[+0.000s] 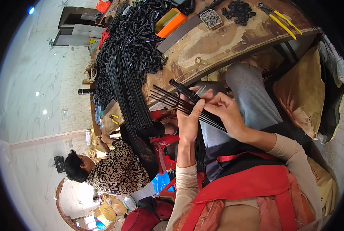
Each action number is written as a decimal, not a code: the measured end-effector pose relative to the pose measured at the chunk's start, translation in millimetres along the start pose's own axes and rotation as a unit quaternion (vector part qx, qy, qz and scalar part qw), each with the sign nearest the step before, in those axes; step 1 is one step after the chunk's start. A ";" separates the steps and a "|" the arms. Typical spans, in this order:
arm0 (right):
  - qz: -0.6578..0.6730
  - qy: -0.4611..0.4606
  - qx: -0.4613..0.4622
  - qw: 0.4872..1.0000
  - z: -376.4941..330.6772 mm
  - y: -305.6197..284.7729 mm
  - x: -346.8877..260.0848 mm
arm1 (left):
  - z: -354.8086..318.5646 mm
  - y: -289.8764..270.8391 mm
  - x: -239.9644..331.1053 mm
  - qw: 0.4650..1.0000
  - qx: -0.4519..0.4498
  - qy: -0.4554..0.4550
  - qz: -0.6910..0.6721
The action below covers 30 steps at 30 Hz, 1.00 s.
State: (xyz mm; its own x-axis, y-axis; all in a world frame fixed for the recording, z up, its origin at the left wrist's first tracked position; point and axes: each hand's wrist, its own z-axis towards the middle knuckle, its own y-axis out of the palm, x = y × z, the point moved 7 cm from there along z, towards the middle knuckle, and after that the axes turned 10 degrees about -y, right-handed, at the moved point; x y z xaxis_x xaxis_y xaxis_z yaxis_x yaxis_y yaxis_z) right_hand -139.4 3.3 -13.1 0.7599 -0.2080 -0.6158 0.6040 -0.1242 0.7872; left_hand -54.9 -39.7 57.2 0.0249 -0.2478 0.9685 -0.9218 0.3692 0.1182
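We see our left hand [190, 121] closed around a fan of thin, straight black metal rods [179, 103], its fingers curled over them where they bunch together above our lap. Our right hand [226, 111] pinches a short, black, cylindrical plastic tube [184, 91] at the rods' upper end, thumb and forefinger closed on it. The rods splay out to the left, smooth and wire-like.

Just beyond them lies the worn wooden table [218, 46], its surface scuffed and stained. On it sits a big heap of small black plastic tubes [141, 34], glossy and jumbled, with a long sheaf of black rods [127, 92] hanging over the edge. Farther along lie an orange rectangular plastic box [171, 22], a pile of small black rings [239, 11] and yellow-handled pliers [281, 21]. A person in a leopard-print top [120, 169] sits to the left.
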 end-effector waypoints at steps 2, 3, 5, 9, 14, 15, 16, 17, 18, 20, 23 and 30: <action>-0.026 -0.024 0.010 0.999 -5.9 5.8 -7.4 | -5.9 -1.8 -6.7 0.999 0.000 -0.005 -0.039; -0.027 -0.022 0.012 0.999 -7.6 5.3 -7.4 | -8.7 -2.4 -10.2 0.997 -0.002 -0.013 -0.079; -0.018 -0.031 -0.003 0.999 -6.7 5.9 -8.4 | -11.1 -1.8 -10.4 0.997 -0.010 -0.011 -0.074; -0.022 -0.008 -0.023 0.999 -2.5 3.6 -5.5 | -13.6 -8.7 -6.5 0.989 0.031 0.007 0.146; 0.026 0.130 -0.101 0.986 -6.9 -2.5 22.8 | -10.3 -1.2 0.3 0.978 0.031 0.048 0.200; 0.024 0.131 -0.100 0.986 -6.2 -4.7 22.3 | -9.8 -0.5 -1.2 0.982 0.037 0.045 0.177; 0.046 0.131 -0.114 0.984 -5.9 -3.6 21.1 | -9.1 -0.4 -2.5 0.986 0.043 0.044 0.153; 0.068 0.131 -0.129 0.981 -5.6 -1.9 20.0 | -8.0 -0.5 -3.9 0.987 0.042 0.044 0.152; 0.066 0.131 -0.129 0.981 -4.2 0.1 18.2 | -6.6 -1.6 -5.1 0.985 0.050 0.046 0.158; 0.074 0.112 -0.096 0.986 0.9 2.7 11.7 | -4.2 -2.7 -6.4 0.984 0.057 0.048 0.162; 0.050 0.142 -0.092 0.984 2.4 -5.4 11.9 | -1.6 2.0 -4.5 0.982 0.054 0.058 0.174; -0.269 0.128 -0.138 0.945 1.1 -19.0 -33.3 | 2.1 13.8 -2.4 0.984 0.023 0.027 0.174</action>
State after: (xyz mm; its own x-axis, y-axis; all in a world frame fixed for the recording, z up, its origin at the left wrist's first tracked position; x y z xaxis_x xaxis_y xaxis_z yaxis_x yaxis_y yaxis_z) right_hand -176.4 11.5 -7.5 0.3369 0.0588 -0.9397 0.9322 0.1193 0.3417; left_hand -68.6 -35.9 56.1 -0.2758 -0.0643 0.9591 -0.8946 0.3820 -0.2317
